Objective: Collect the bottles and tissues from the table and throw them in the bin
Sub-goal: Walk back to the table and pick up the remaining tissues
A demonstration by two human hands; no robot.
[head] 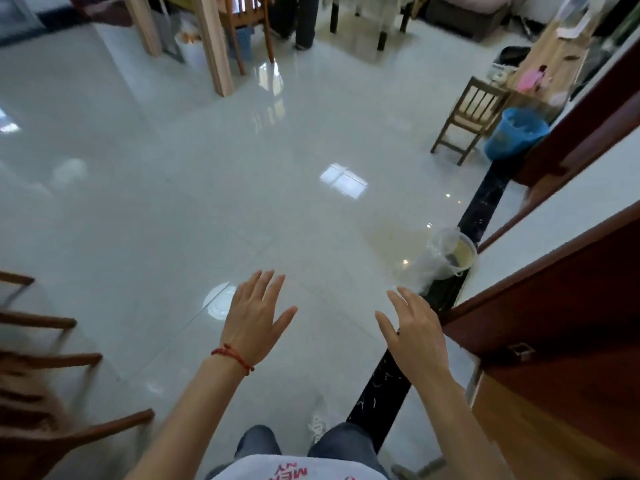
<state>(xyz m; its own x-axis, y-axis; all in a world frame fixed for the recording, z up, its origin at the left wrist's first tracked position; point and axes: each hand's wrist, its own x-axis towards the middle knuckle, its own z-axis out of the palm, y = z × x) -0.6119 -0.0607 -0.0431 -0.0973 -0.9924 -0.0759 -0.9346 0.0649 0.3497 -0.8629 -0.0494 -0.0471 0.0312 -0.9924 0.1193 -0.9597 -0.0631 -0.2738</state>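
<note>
Both of my hands are stretched out in front of me over the glossy pale floor, palms down and fingers spread. My left hand (256,313), with a red string at the wrist, holds nothing. My right hand (414,327) is empty too. A cream bin lined with a clear plastic bag (450,258) stands on the floor ahead to the right, beside a dark marble strip. A blue plastic bin (516,133) stands farther off at the right, next to a small wooden chair. No bottles or tissues show in this view.
A red-brown wooden door and frame (554,306) run along the right. A wooden chair (41,375) is close at my lower left. A small wooden chair (471,116), table legs (214,43) and a person's dark trouser legs (304,19) stand farther back.
</note>
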